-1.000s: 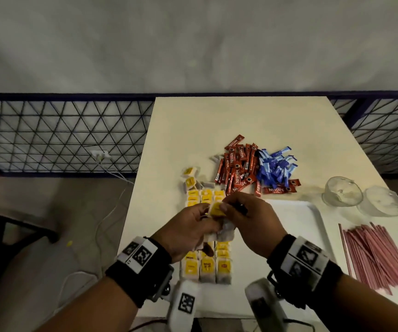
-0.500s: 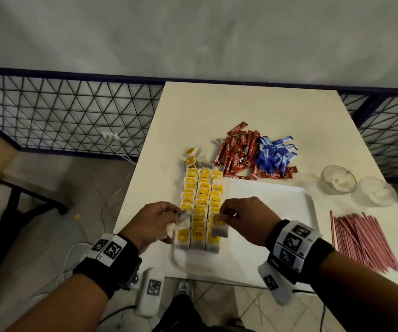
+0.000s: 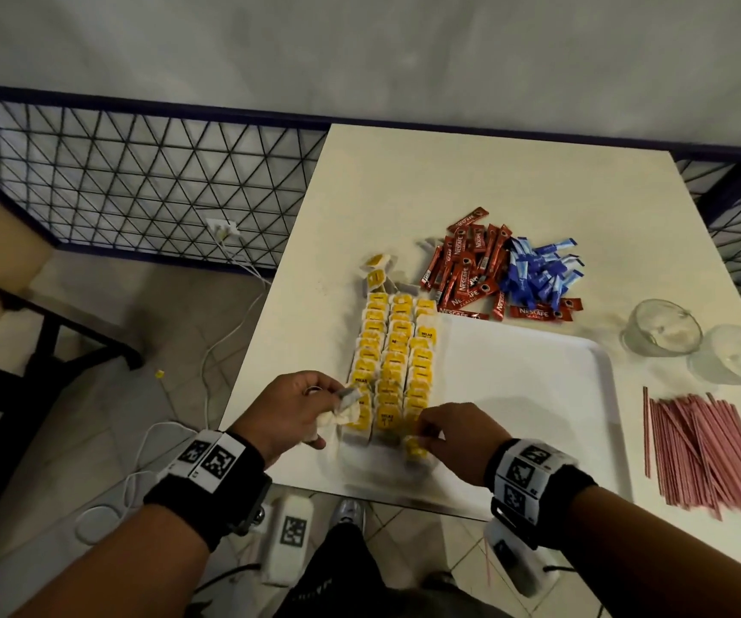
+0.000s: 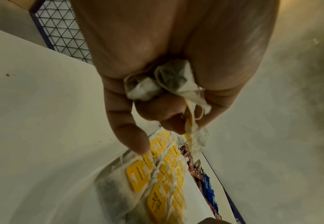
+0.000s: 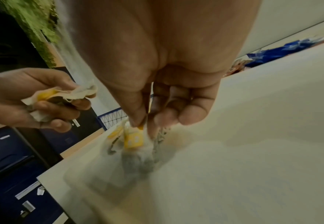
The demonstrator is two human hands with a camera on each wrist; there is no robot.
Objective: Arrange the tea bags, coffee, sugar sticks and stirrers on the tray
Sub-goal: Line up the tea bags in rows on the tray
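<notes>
We set tea bag [image 3: 414, 447] at near end of third row: right hand [image 3: 457, 439] pinches it, lower centre; keep tag up, align edges. Left hand [image 3: 290, 405] clutches spare tea bags [image 3: 346, 410]. Tray [image 3: 538, 376], centre: three tea-bag rows [image 3: 393, 363] on left side. Two glass cups [image 3: 700, 345], right: contents unclear.

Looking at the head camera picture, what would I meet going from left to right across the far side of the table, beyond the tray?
Loose tea bags → red coffee sticks → blue sugar sticks → two clear glass cups, the second farthest right.
</notes>
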